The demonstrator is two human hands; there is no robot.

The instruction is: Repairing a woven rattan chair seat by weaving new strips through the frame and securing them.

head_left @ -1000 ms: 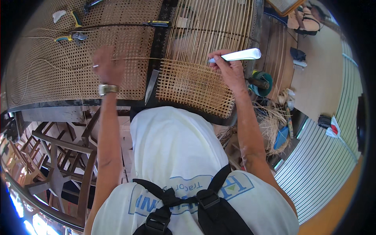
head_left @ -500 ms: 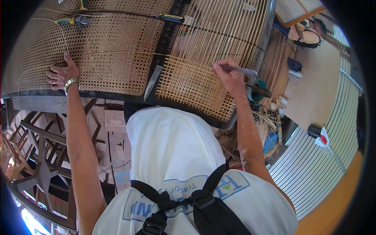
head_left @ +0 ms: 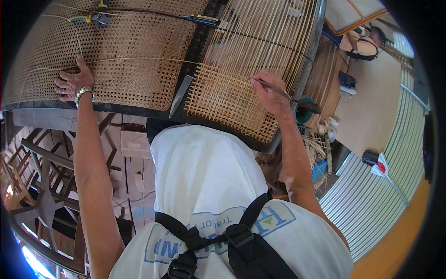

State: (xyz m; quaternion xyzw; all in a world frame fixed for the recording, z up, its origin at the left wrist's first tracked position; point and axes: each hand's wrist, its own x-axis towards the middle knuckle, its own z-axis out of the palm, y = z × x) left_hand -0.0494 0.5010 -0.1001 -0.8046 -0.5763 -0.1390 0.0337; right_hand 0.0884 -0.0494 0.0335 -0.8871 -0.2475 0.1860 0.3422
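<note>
Before me lies a dark-framed panel of cane. My left hand (head_left: 74, 83) rests on the finished cane mesh (head_left: 134, 86) at left, fingers apart, beside a long loose cane strand (head_left: 139, 59). That strand runs right to the partly woven section (head_left: 223, 100), where crosswise strands pass through long parallel canes (head_left: 260, 42). My right hand (head_left: 272, 93) is closed around a narrow flat metal tool (head_left: 278, 89). The tool's tip touches the upper edge of this weave, near its right side. A pointed grey blade (head_left: 181, 96) lies on the dark frame bar (head_left: 186, 69) between the sections.
Pruning shears (head_left: 100, 18) and a screwdriver (head_left: 202, 20) lie on the far mesh. Right of the panel are a green container (head_left: 303, 111) and loose fibre scraps (head_left: 316, 144). Wooden chair frames (head_left: 46, 176) stand lower left. Another person (head_left: 360, 44) is at the upper right.
The tool in my right hand has turned, so its broad back end now shows as a thin edge, tilted lower. My left hand stays on the mesh. The whole view has shifted slightly.
</note>
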